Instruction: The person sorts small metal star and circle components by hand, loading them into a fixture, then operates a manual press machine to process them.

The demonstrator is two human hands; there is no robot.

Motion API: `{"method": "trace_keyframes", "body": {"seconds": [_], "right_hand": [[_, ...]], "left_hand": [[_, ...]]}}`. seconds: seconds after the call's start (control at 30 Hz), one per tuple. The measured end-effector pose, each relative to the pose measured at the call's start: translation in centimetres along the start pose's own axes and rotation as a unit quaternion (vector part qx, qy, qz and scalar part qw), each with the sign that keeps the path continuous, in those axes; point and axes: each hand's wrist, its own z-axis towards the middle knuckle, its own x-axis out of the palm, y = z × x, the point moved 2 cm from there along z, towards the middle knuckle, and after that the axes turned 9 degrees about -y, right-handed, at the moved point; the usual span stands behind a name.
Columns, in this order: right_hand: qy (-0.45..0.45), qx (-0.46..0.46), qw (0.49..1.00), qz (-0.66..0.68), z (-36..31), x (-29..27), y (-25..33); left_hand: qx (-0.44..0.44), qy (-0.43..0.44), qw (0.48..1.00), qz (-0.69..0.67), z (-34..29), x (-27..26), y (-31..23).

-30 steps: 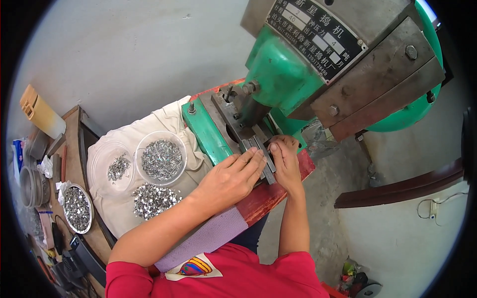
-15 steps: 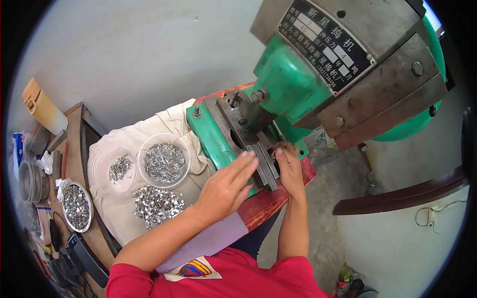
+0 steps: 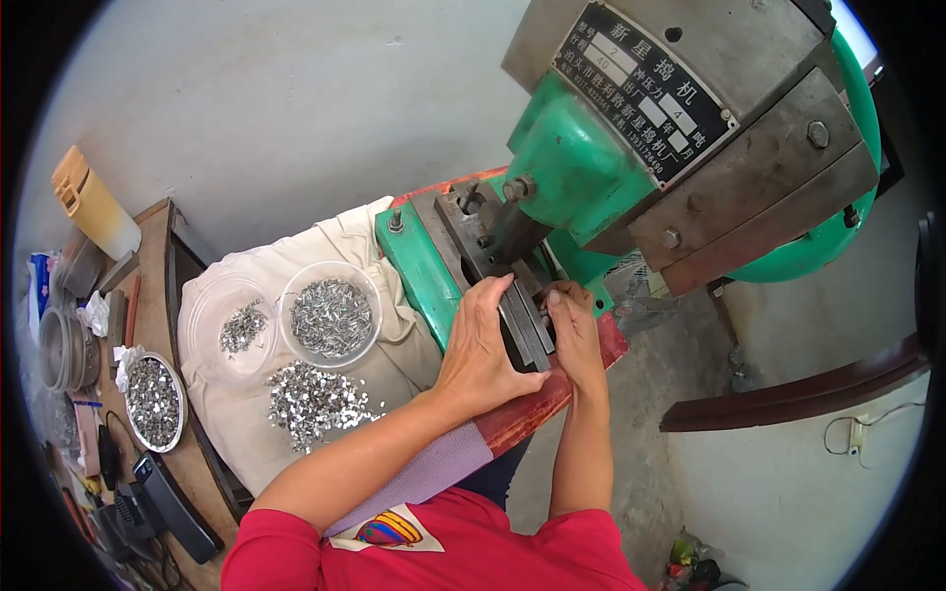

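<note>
My left hand (image 3: 478, 350) lies along the near left side of a slotted steel die block (image 3: 522, 330). Its thumb reaches the block's front end and its fingertips touch the upper edge, the two spread wide apart. At the block's right side is my right hand (image 3: 574, 330), fingers curled together beside the die; whatever they grip is hidden. The block sits on the green base (image 3: 419, 281) of a bench press (image 3: 581, 158), under its dark punch holder (image 3: 517, 234).
On beige cloth (image 3: 232, 433) stand a clear tub of small metal pins (image 3: 330, 317) and a shallower tub (image 3: 207, 345) with fewer pieces. Loose shiny metal pieces (image 3: 317, 404) lie in front. A dish of pieces (image 3: 155, 402) and a black telephone handset (image 3: 177, 507) are on the left table.
My left hand has moved down and spread out, its thumb now at the block's front end. My right hand stays in nearly the same place.
</note>
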Motion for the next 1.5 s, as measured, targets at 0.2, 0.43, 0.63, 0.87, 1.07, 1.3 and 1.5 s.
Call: {"method": "trace_keyframes", "body": {"seconds": [0.2, 0.43, 0.63, 0.87, 1.07, 1.3, 1.5], "right_hand": [[-0.002, 0.035, 0.999, 0.002, 0.0, 0.0, 0.0], [-0.424, -0.094, 0.898, -0.072, -1.1, -5.0, 0.0], [-0.546, -0.135, 0.812, 0.154, 7.0, -15.6, 0.7], [-0.538, -0.085, 0.838, 0.027, 10.6, -20.3, 0.0], [-0.449, -0.075, 0.89, -0.025, 13.6, -28.7, 5.0], [-0.25, -0.099, 0.933, -0.238, 22.5, -43.8, 8.4], [-0.203, -0.147, 0.95, -0.188, 28.6, -57.1, 5.1]], "left_hand": [[-0.028, 0.013, 0.999, -0.028, -0.2, 0.2, 0.4], [-0.061, 0.051, 0.995, -0.055, -0.1, -2.3, 1.2], [-0.053, 0.078, 0.996, 0.0, -0.2, -2.6, 1.7], [-0.06, 0.061, 0.996, 0.035, 0.3, -2.2, 1.1], [-0.056, 0.037, 0.997, 0.045, 1.6, -1.8, 1.9], [-0.045, -0.009, 0.995, 0.092, 4.3, -1.0, 3.9], [-0.034, -0.027, 0.995, 0.091, 4.8, -1.1, 4.5]]}}
